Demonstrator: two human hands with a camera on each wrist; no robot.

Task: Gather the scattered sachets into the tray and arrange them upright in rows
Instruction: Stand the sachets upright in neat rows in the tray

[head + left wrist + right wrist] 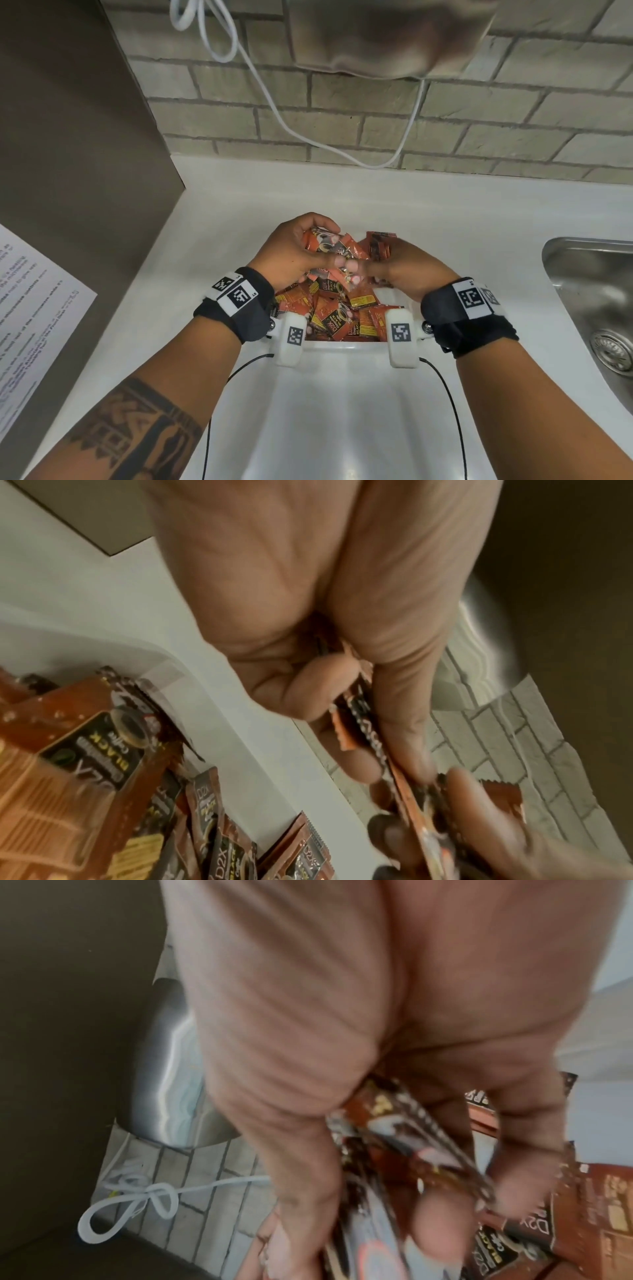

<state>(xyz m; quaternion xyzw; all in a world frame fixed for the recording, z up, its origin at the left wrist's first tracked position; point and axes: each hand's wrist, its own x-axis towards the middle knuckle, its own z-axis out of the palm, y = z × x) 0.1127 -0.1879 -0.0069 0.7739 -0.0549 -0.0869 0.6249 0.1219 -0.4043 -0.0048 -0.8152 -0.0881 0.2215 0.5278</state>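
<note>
Over the tray (342, 346), the left hand (291, 253) and right hand (407, 270) pinch one bunch of sachets (337, 248) between them.

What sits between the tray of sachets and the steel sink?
Head view: only bare white counter between the tray and the sink, apart from the right hand and its wristband overhead.

steel sink (596, 291), white cord (274, 109), printed sheet (30, 308)

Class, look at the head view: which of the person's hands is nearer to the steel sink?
Right. The right hand holds sachets over the tray, on the side towards the steel sink. The left hand grips sachets further away, on the tray's far side from it.
</note>
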